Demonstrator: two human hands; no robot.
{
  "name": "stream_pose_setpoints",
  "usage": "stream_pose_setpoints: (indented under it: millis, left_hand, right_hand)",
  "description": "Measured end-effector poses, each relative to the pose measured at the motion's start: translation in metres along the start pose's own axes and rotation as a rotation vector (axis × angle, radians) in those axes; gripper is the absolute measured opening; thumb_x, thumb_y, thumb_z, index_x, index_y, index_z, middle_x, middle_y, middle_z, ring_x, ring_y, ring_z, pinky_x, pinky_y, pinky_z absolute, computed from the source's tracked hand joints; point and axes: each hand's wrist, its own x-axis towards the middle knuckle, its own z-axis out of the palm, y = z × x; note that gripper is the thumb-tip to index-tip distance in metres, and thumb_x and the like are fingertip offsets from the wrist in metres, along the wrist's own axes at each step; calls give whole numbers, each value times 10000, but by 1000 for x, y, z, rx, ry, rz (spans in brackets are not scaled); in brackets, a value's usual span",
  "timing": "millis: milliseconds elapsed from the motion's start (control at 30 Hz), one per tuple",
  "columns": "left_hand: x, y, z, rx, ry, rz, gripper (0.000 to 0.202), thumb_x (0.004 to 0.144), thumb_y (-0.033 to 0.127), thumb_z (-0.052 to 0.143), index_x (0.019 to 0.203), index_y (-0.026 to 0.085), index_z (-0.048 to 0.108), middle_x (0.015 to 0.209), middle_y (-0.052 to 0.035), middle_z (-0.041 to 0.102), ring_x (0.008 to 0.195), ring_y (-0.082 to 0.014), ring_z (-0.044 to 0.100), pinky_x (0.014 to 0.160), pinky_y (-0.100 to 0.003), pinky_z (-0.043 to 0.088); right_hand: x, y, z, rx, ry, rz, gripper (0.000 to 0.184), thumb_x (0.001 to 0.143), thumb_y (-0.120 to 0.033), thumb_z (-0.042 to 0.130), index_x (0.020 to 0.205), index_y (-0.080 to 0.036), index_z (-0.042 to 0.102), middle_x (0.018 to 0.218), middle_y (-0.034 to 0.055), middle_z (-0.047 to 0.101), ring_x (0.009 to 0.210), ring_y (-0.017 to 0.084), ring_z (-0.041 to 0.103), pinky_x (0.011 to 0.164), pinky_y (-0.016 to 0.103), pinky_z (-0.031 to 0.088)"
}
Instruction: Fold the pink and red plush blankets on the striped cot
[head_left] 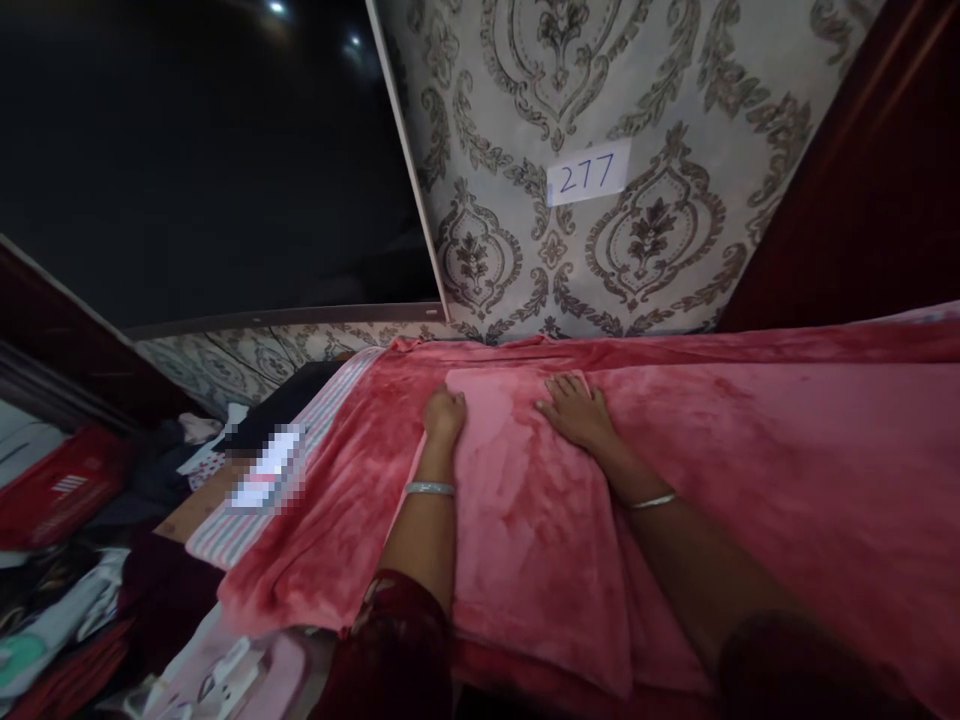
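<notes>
A pink-red plush blanket (525, 500) lies over the surface before me, with a lighter pink part folded over into a long panel. At the panel's far left corner, my left hand (445, 412) has its fingers curled closed on the edge. My right hand (576, 412) rests flat near the far right corner of the same panel, palm down with fingers spread. Darker red plush shows beneath and to the left of the panel. Toward the right, the blanket runs on past the edge of view.
A striped cloth (225, 535) shows under the blanket's left side, near a blurred-out item (268, 470). Clothes and a red bag (67, 485) are piled at left. A pink tray-like object (285, 665) stands at the front left. Behind are a dark television (225, 170) and patterned wallpaper (555, 250).
</notes>
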Motion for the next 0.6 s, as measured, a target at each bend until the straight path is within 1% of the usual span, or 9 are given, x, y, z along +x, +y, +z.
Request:
stream_pose_setpoints:
  millis: [67,133,233,433,533,600]
  left_hand:
    - [2,-1,-2,-17,-14,-30,476,1001,379,458,1384,124,577,1305,-179,689,1215,-263,653,933,-320,502]
    - [4,-1,-3,-23,-30,-61,448,993,409,478,1284,113,648,1251,-193,712,1173,-287,678,885,-334,517]
    - [7,-2,-3,-29,-40,-82,429,990,419,491,1191,100,695,1239,-218,711,1164,-315,681,874,-352,520]
    - [8,-3,1,-56,-9,-76,366,1004,361,460,1236,163,664,1255,-171,717,1169,-291,679,887,-350,519]
    - [6,-3,3,-57,11,-72,364,1006,352,447,1247,169,650,1256,-164,718,1161,-288,681,883,-351,519]
    - [5,-2,3,-50,17,-67,361,1002,346,454,1239,160,653,1254,-172,717,1169,-293,676,888,-354,516]
  right_hand:
    - [0,1,0,8,-1,-1,616,1049,-504,313,1576,-191,376,1661,94,311,1543,279,210,1200,599,225]
    - [0,1,1,10,3,-3,618,1049,-509,308,1577,-195,378,1662,102,307,1542,286,211,1196,606,227]
    - [1,3,2,6,12,-10,617,1045,-509,307,1574,-200,383,1660,109,309,1541,289,210,1191,614,230]
    - [2,4,4,16,35,-18,610,1035,-489,317,1562,-194,401,1654,125,320,1536,300,214,1181,625,236]
    - [2,4,5,35,43,-27,588,1033,-470,339,1555,-211,412,1644,124,343,1529,312,227,1175,632,239]
    - [1,4,5,60,77,-28,563,1027,-440,370,1533,-206,446,1638,124,355,1523,320,237,1174,608,264]
